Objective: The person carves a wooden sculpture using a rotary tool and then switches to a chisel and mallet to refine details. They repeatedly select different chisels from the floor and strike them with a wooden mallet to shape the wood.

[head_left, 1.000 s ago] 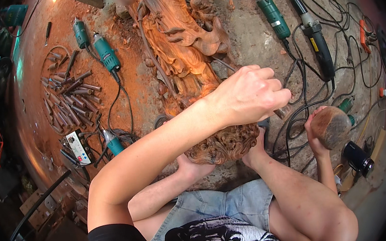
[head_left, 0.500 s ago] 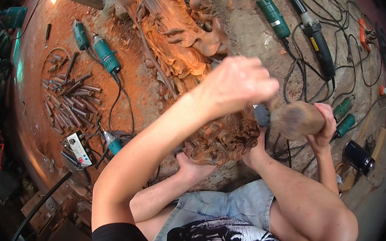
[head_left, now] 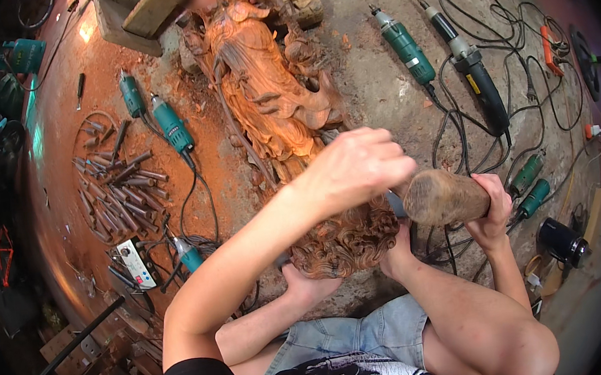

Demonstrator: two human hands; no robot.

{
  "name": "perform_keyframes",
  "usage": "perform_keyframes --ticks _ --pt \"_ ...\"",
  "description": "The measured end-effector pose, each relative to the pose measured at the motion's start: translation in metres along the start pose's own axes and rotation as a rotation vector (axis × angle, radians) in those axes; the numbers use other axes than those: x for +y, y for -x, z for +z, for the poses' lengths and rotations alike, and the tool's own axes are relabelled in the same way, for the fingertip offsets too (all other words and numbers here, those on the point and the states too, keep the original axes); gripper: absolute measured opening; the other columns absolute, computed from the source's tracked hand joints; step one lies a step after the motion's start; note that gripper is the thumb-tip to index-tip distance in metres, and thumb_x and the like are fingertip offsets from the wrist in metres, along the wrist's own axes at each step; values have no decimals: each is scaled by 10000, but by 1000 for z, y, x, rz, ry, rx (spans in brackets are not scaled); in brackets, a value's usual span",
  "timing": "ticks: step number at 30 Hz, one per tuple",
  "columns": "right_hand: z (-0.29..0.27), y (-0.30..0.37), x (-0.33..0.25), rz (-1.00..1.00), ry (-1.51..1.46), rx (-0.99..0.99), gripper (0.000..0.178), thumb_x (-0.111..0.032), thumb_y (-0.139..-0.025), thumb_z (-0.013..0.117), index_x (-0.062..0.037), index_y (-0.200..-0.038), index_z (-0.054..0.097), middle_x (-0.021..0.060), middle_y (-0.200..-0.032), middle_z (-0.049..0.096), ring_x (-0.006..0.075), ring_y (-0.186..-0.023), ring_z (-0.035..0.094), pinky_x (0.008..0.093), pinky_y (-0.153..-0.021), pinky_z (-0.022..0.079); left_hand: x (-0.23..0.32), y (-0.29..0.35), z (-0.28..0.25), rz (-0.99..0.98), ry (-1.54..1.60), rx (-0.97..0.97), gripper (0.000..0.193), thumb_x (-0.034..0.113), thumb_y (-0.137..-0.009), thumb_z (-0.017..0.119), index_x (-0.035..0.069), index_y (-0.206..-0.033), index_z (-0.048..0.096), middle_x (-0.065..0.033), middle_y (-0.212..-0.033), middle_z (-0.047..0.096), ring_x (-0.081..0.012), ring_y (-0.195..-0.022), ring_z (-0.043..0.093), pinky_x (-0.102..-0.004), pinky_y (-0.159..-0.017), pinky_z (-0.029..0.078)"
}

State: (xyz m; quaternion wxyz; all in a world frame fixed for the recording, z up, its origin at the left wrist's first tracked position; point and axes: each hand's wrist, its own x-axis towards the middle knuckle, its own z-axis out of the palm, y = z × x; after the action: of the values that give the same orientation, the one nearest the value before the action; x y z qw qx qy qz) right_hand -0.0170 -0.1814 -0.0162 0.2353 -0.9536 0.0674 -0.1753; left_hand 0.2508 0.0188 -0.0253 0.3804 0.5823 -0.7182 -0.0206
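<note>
We see the left hand (head_left: 365, 162) curled into a fist around what seems a tool, hidden from us, while the right hand (head_left: 491, 205) wraps the wooden mallet (head_left: 444, 196), whose near end sits just beside that fist. Beneath and beyond lies the wooden carving (head_left: 270, 106), its curly end between the feet (head_left: 309, 286), with robes and curls already shaped, though how much carving is left we cannot tell. Farther out we find a heap of slim rods (head_left: 124, 196) and corded power tools (head_left: 404, 52).
</note>
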Motion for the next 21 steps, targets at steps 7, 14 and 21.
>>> perform_keyframes --ticks 7,14,21 --pt "4 34 -14 353 -143 119 571 -44 -707 822 -19 -1218 568 155 -1012 691 305 -922 699 382 -801 549 75 -4 -10 16 40 -199 190 174 -745 677 109 -840 527 17 -755 496 -180 -728 558 -322 -602 437" --pt "49 75 -5 1053 -649 -154 689 -11 -727 771 -8 -1369 520 171 -1077 726 226 -930 718 373 -864 566 104 56 -54 -825 -234 368 199 121 -924 808 43 -816 660 4 -693 573 -113 -546 484 -274 -511 368" --pt "71 110 14 785 -72 -241 862 -222 -685 875 24 -1436 530 300 -1015 736 441 -913 741 504 -823 589 118 95 -39 -1387 72 572 243 135 -929 811 59 -1150 744 18 -835 679 -60 -754 614 -249 -696 518"
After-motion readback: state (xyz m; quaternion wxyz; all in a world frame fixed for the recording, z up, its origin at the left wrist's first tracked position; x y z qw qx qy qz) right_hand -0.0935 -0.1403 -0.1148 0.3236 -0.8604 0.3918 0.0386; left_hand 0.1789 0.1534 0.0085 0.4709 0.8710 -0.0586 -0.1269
